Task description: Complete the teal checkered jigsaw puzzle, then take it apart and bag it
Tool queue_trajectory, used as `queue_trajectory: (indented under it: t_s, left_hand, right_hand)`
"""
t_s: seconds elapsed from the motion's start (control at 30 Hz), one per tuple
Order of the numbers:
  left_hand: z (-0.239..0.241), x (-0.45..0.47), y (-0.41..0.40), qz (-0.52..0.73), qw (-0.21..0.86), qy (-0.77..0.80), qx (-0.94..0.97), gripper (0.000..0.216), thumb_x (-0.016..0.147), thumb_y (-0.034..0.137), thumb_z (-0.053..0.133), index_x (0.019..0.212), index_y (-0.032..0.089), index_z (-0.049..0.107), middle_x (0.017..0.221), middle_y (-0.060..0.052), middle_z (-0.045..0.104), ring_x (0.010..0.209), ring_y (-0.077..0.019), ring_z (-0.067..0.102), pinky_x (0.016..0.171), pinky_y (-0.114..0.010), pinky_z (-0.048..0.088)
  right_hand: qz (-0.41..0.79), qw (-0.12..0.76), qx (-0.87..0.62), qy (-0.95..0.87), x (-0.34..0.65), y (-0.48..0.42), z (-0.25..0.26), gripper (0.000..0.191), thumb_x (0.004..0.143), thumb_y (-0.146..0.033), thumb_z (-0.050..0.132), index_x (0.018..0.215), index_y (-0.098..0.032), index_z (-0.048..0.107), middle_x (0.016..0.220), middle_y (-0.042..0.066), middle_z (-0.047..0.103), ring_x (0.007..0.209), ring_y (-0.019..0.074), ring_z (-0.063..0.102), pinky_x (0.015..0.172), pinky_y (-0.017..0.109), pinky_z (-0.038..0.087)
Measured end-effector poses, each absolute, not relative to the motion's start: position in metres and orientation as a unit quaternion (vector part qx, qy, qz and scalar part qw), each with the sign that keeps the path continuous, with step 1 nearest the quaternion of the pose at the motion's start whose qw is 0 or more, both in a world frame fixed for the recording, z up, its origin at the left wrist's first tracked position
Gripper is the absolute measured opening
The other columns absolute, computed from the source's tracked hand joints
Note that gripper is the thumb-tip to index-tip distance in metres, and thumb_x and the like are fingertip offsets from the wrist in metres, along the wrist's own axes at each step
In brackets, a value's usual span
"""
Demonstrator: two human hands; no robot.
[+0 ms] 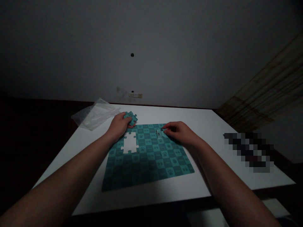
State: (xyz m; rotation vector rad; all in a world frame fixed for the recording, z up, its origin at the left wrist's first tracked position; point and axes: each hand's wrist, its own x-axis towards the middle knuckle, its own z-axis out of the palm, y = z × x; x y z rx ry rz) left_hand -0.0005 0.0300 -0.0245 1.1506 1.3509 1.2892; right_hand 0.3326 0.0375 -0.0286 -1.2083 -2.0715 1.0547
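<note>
A teal jigsaw puzzle (146, 154) with paw prints and checks lies on the white table, largely joined. Left of its middle is a gap where white shows through. My left hand (120, 124), beyond the puzzle's far left corner, is closed around several loose puzzle pieces (131, 118), thumb on top. Over the far right part of the puzzle, my right hand (178, 130) pinches the edge of a puzzle piece (161, 133). Dark and pale lines show around that piece, so it does not look flush; how far it sits in its slot I cannot tell.
A crumpled clear plastic bag (96, 115) lies at the table's far left edge. On the right of the white table (203, 126) is a blurred-out dark item (249, 153). Behind stands a grey wall with a socket plate (135, 95); a patterned curtain (265, 85) hangs at right.
</note>
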Motion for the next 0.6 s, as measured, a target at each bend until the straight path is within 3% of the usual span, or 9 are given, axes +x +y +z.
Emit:
queue_trajectory:
  t_s: [0.13, 0.33, 0.6]
  left_hand:
    - [-0.021, 0.001, 0.028, 0.520, 0.459, 0.553, 0.462, 0.007, 0.090, 0.017, 0.068, 0.089, 0.015, 0.074, 0.093, -0.013, 0.084, 0.077, -0.0202, 0.080, 0.073, -0.029, 0.066]
    - [-0.020, 0.001, 0.027, 0.525, 0.468, 0.550, 0.450, 0.005, 0.091, 0.015, 0.069, 0.089, 0.014, 0.074, 0.093, -0.013, 0.084, 0.075, -0.0191, 0.079, 0.071, -0.028, 0.065]
    - [-0.023, -0.001, 0.028, 0.522, 0.451, 0.548, 0.473, 0.005, 0.088, 0.020, 0.071, 0.086, 0.016, 0.074, 0.088, -0.010, 0.082, 0.075, -0.0198, 0.078, 0.069, -0.028, 0.064]
  right_hand:
    - [0.315, 0.233, -0.445, -0.805, 0.329, 0.034, -0.024, 0.028, 0.095, -0.037, 0.078, 0.117, -0.021, 0.083, 0.091, 0.006, 0.075, 0.081, 0.0223, 0.067, 0.075, 0.038, 0.053]
    - [0.231, 0.220, -0.416, -0.851, 0.326, 0.029, -0.016, 0.019, 0.094, -0.033, 0.080, 0.111, -0.025, 0.083, 0.120, 0.012, 0.072, 0.102, 0.0279, 0.070, 0.095, 0.046, 0.058]
    - [0.213, 0.224, -0.386, -0.869, 0.327, 0.029, -0.017, 0.021, 0.100, -0.027, 0.073, 0.117, -0.027, 0.084, 0.119, 0.011, 0.073, 0.108, 0.0288, 0.071, 0.103, 0.049, 0.057]
